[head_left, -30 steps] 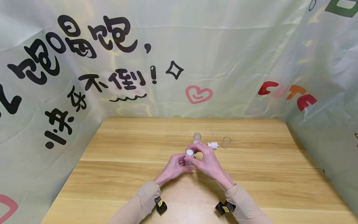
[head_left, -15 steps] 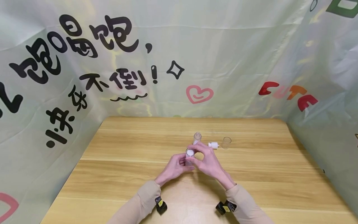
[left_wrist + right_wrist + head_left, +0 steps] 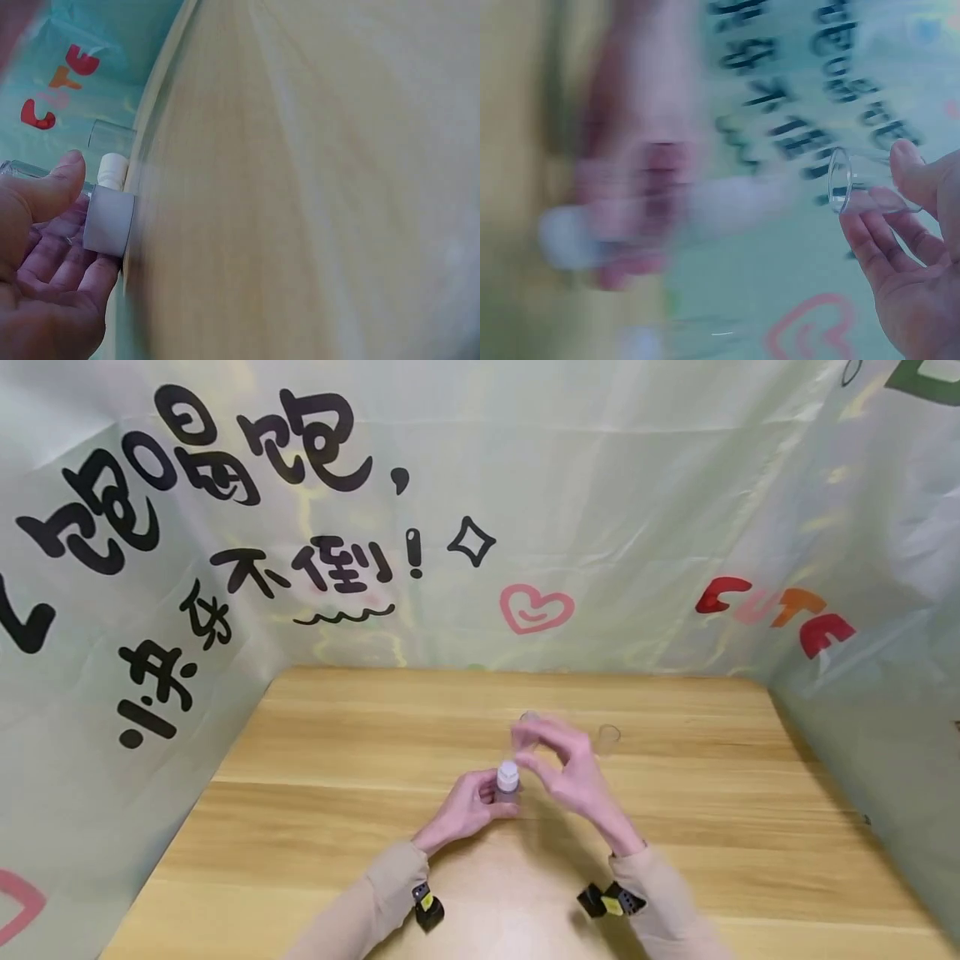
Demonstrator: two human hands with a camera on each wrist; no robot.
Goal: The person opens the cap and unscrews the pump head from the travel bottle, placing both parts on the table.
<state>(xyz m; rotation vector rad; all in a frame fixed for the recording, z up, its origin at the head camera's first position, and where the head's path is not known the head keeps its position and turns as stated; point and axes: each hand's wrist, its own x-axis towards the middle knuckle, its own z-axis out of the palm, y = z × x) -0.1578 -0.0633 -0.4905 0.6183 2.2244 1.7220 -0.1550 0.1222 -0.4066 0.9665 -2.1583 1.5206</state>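
My left hand holds a small pump bottle upright on the table, its white top bare. In the left wrist view, fingers and thumb stand around the bottle near its pale grey base. My right hand pinches a clear cap between thumb and fingers, raised off the bottle; the right wrist view shows the cap hollow and see-through. That view blurs the left hand and bottle.
Behind the right hand stands a second clear bottle, mostly covered. A white pump piece lies on the table, hidden from the head view. Another clear cap stands farther right. Printed cloth walls enclose the table.
The right hand has lifted the clear cap up and away from the bottle, baring the white top. The left hand keeps its hold in about the same place.
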